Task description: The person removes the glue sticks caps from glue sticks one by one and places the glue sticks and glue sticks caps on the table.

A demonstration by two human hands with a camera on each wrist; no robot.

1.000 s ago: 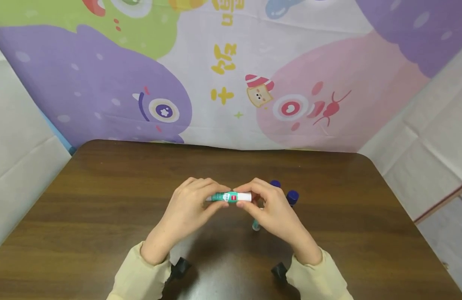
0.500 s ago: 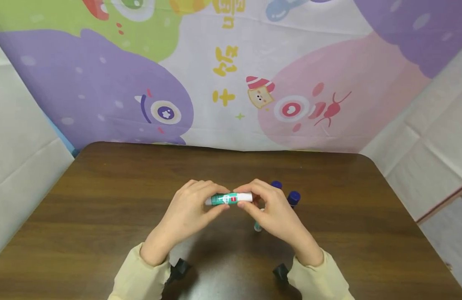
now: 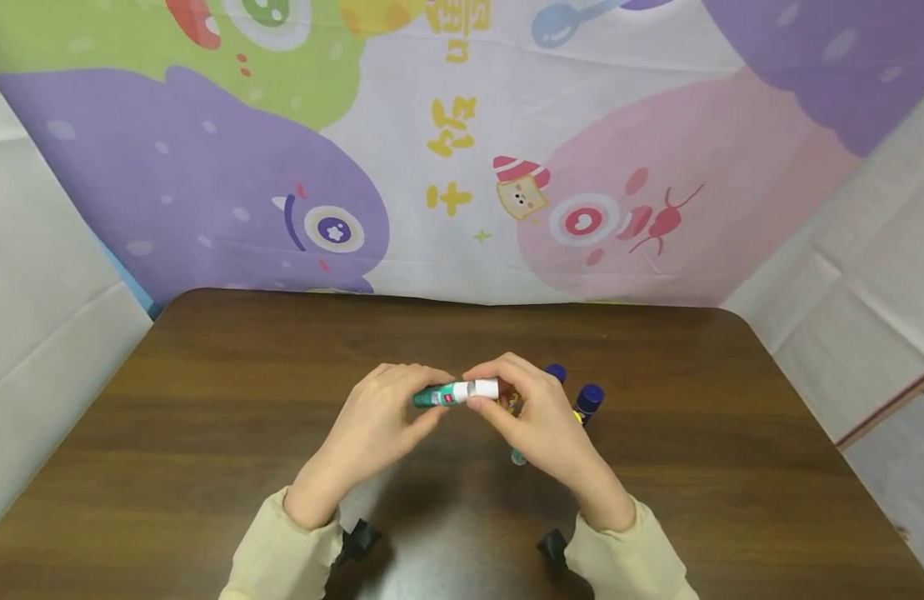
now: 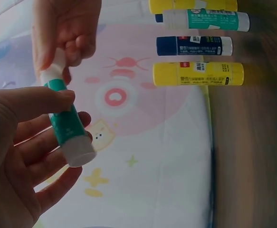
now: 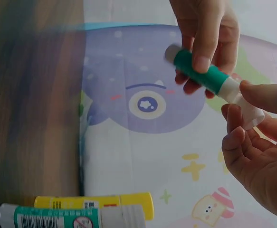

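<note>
A green glue stick (image 3: 435, 397) is held level above the table between both hands. My left hand (image 3: 382, 417) grips its green body between thumb and fingers, the other fingers spread below it in the left wrist view. My right hand (image 3: 544, 421) pinches the white cap (image 3: 486, 388) at the other end. The cap sits partly drawn off, with a white collar (image 5: 229, 89) showing between green body and cap. In the right wrist view the cap (image 5: 252, 116) looks translucent at its end, and the thumb lies across it.
Beyond and under my right hand, several glue sticks stand on the brown table (image 3: 244, 433): yellow (image 4: 200, 74), navy (image 4: 195, 46) and another green one (image 4: 212, 20). A cartoon-printed cloth (image 3: 402, 167) hangs at the back edge, with white panels at both sides.
The cap has slid rightward off the green body, so that a white collar now shows. My left hand has stayed nearly in place with the body; the right hand has shifted slightly.
</note>
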